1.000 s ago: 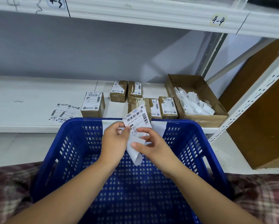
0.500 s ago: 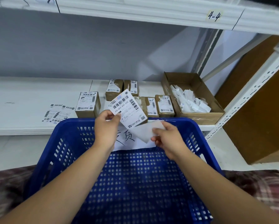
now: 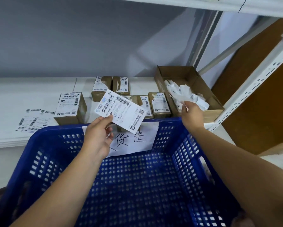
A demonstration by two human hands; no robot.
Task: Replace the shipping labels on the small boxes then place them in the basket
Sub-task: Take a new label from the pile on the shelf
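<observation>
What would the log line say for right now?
left hand: holds label | right hand: over scrap box, grip unclear | basket: no boxes seen inside | small boxes: on shelf

Looks like a warehouse packing corner on my feed: slotted steel rack (image 3: 252,89), boxes (image 3: 70,108) with barcode stickers on the shelf (image 3: 22,95), label sheet (image 3: 32,120), carton (image 3: 193,76) of paper scraps, blue basket (image 3: 137,185) up front.

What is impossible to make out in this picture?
Head view:
1. Right hand: whether it holds a paper scrap; it blurs against the scraps in the cardboard box.
2. One small box: mostly hidden behind the label held by the left hand.
3. Basket: near side cut off by the bottom edge.
</observation>
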